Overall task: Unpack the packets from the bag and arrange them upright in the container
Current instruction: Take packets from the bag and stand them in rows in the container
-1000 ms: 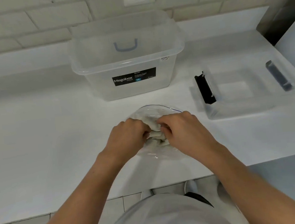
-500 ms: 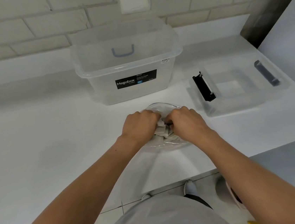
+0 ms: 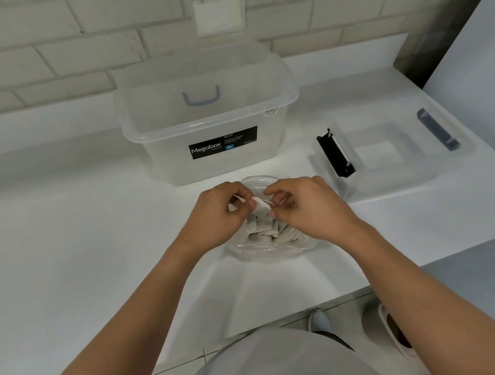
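Half a second ago both fists were bunched tight together over the bag (image 3: 265, 248). Now they have drawn slightly apart, and the packets (image 3: 265, 230) show between them. The left hand (image 3: 220, 216) and right hand (image 3: 308, 208) are just in front of the container (image 3: 208, 121), wrists angled inward. Each pinches the top packet (image 3: 261, 206) between thumb and forefinger, the other fingers loosely curled. The bag sits on the counter (image 3: 76, 237), with the lid (image 3: 391, 158) right of the container.

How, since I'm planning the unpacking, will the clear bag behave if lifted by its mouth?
Probably floppy: the thin bag lies crumpled and slumped on the counter. Likely sags under the packets heaped inside. Possibly slippery: its film looks glossy.
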The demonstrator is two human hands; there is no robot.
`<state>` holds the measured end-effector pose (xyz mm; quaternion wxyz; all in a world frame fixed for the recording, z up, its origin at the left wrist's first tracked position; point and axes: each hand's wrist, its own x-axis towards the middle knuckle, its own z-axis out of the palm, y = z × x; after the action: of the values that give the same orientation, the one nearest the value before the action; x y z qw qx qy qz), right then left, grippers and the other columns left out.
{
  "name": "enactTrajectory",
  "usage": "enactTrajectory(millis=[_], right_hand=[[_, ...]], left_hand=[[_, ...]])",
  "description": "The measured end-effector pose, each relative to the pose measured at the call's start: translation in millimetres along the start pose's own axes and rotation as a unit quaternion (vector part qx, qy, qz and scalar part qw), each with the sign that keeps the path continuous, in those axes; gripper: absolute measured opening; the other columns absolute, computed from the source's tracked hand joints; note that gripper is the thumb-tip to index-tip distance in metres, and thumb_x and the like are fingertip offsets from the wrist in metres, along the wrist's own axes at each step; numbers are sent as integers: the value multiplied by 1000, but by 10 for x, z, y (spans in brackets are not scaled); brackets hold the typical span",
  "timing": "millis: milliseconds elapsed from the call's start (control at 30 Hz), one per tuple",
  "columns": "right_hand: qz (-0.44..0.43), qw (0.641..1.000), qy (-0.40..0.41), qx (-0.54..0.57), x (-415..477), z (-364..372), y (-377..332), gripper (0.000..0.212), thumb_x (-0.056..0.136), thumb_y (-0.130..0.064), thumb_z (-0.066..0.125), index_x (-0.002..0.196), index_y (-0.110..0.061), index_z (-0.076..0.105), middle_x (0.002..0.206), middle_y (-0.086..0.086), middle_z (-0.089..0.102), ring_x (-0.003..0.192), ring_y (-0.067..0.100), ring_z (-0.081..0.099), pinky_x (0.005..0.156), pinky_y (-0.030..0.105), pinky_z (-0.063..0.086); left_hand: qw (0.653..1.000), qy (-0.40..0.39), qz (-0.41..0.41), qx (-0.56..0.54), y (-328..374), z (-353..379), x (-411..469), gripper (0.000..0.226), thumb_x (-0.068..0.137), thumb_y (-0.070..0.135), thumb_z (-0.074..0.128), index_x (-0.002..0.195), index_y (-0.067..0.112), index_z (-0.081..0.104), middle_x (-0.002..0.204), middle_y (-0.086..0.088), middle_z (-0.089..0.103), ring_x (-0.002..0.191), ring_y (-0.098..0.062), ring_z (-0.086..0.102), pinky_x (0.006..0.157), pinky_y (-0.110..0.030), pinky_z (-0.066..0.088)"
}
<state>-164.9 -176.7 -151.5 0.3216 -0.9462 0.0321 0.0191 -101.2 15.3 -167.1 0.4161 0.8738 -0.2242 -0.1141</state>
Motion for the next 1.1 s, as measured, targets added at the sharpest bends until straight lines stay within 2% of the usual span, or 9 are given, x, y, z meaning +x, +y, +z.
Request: enactTrajectory(millis=[100,233,367,500,600,700,867,1000,1100], right_hand=[[10,996,8,91,-52,-92,-84,37,82,-31,81,118,-32,71,97,-16,71,82,-3,69,76,19,58],[-8,989,69,130,-54,-99,-114,16,86,-27,79,101,-26,75,88,-13,74,80,-1,71,78,24,59],[-3,982,98,159,-34,-125,-55,7,89,-21,76,95,-25,75,85,-10,75,80,4,72,82,32,60],[-3,979,95,182,-37,-183,-68,10,88,-18,76,91,-27,74,83,-10,76,78,5,73,82,35,61],[2,974,87,209,-45,-204,-95,14,89,-15,74,87,-28,71,83,-9,76,74,9,74,79,42,62],[1,978,87,191,-46,-206,-111,14,90,-17,72,85,-30,69,87,-9,74,72,11,75,74,44,62],[-4,984,94,152,-49,-203,-98,10,89,-17,71,85,-27,69,85,-9,72,68,8,73,69,35,60],[-10,986,109,126,-88,-231,-100,7,88,-17,71,86,-24,71,84,-13,71,70,2,71,66,21,53],[-27,982,143,118,-138,-331,-92,6,88,-16,71,87,-21,74,86,-15,73,77,2,70,68,18,56]], left_hand=[[999,20,-17,-27,41,-8,6,6,94,25,67,89,24,68,83,12,70,77,-2,64,71,-22,51],[996,44,-36,-70,125,-18,-7,6,93,26,68,88,25,67,83,9,73,79,-5,67,70,-12,47],[992,-4,-29,-122,184,-71,-48,5,92,22,72,88,22,68,80,4,73,76,-11,66,75,-21,50],[984,-40,-35,-169,167,-93,-30,16,90,19,76,103,26,72,90,2,76,87,-17,69,86,-29,54],[981,-51,-38,-186,180,-93,-23,9,90,14,76,98,18,76,92,1,77,85,-13,72,90,-34,55],[967,-56,-55,-243,176,-102,-25,13,85,9,80,95,8,71,96,-10,75,82,-23,73,91,-45,59],[942,-55,-89,-320,196,-133,-38,16,87,12,78,98,5,69,104,-23,70,87,-29,71,84,-48,62],[938,-36,-95,-330,232,-120,-27,13,97,23,66,97,14,75,100,-23,71,88,-28,72,81,-43,63],[943,-4,-85,-323,290,-86,-10,18,99,25,64,101,16,79,97,-16,73,88,-26,74,77,-36,63]])
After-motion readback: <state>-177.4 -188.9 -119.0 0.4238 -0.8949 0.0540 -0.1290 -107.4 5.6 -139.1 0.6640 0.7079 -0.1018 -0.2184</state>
